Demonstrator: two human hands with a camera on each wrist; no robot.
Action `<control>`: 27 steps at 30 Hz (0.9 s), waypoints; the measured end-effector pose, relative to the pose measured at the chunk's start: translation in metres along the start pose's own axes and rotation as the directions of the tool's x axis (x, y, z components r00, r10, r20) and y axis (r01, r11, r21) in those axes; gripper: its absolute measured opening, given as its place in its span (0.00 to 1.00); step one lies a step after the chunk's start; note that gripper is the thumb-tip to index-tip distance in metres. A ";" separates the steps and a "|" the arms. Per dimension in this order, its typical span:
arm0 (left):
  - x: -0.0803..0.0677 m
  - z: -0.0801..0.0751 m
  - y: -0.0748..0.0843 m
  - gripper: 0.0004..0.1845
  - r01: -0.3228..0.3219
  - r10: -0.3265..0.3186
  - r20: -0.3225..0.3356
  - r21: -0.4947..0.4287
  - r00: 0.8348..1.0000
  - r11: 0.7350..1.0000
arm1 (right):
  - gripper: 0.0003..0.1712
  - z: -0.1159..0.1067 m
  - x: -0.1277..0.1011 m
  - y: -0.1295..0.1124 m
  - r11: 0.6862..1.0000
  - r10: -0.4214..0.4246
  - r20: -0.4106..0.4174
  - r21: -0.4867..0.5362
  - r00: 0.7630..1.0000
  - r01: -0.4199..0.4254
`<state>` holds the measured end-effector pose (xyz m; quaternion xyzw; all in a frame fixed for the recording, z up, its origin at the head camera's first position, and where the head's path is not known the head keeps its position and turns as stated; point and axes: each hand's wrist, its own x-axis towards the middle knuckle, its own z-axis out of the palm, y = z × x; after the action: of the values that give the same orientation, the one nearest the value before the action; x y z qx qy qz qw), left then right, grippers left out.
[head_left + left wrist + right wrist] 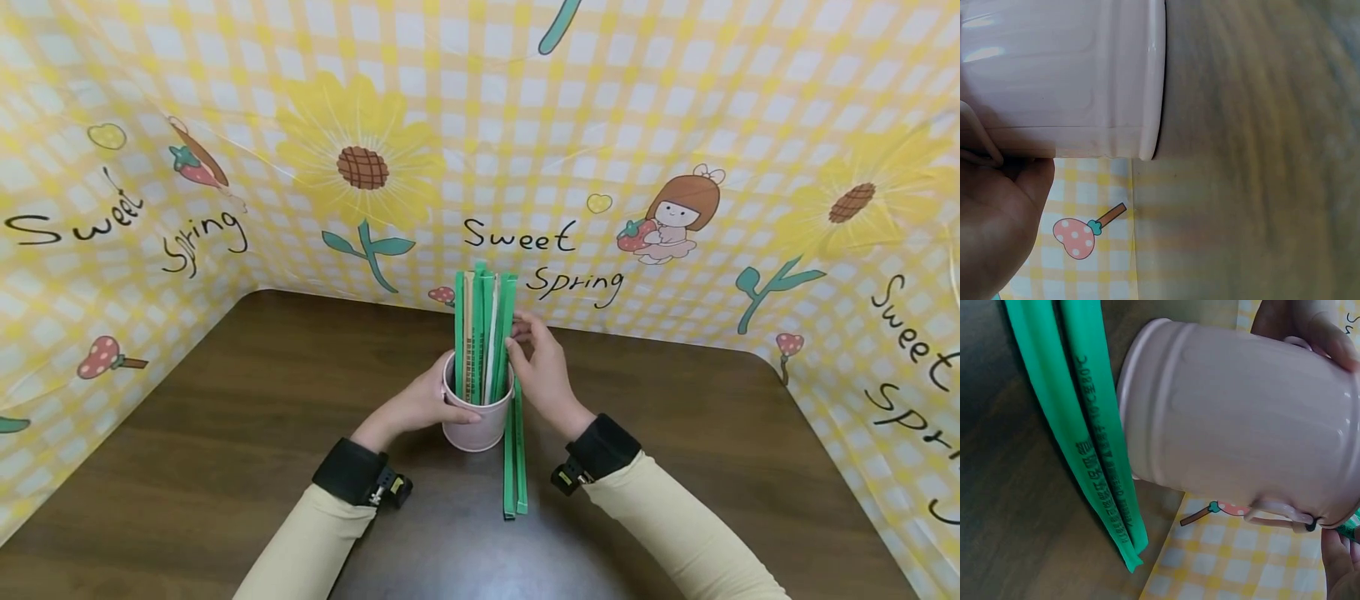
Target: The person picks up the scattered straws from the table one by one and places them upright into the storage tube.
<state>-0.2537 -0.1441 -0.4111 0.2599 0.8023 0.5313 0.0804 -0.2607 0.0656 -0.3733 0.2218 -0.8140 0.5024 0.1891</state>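
Observation:
A pale pink metal bucket (474,427) stands upright on the table, holding several long, thin wrapped straws (483,333), mostly in green sleeves with a brown and a white one among them. My left hand (420,400) grips the bucket's left side near the rim, thumb across the front. At the bundle's right edge, my right hand (542,367) pinches a green wrapped straw (506,304) between thumb and fingers; some fingertips are hidden. Two more green wrapped straws (1094,425) lie side by side on the table, right of the bucket, their far ends hidden.
The brown wooden table (225,450) reaches back to a yellow checked cloth (480,167) hung as a wall behind and at both sides. A small wire handle loop (1279,512) sticks out from the bucket's side.

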 end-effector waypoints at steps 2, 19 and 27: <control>0.000 0.000 0.000 0.56 0.006 -0.006 -0.001 -0.001 1.000 1.000 | 0.21 0.001 -0.001 0.001 1.000 0.013 0.003 0.012 1.000 -0.013; -0.002 0.002 -0.005 0.56 -0.009 0.009 0.018 -0.014 1.000 1.000 | 0.19 0.006 -0.012 0.010 0.996 0.087 0.006 0.021 0.996 -0.087; 0.001 0.001 -0.001 0.55 0.005 -0.005 0.004 0.002 1.000 1.000 | 0.19 -0.007 -0.011 0.030 0.936 0.300 -0.003 0.191 0.954 -0.294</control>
<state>-0.2545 -0.1432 -0.4126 0.2589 0.8033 0.5299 0.0832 -0.2677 0.0858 -0.3981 0.1052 -0.7838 0.6035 0.1022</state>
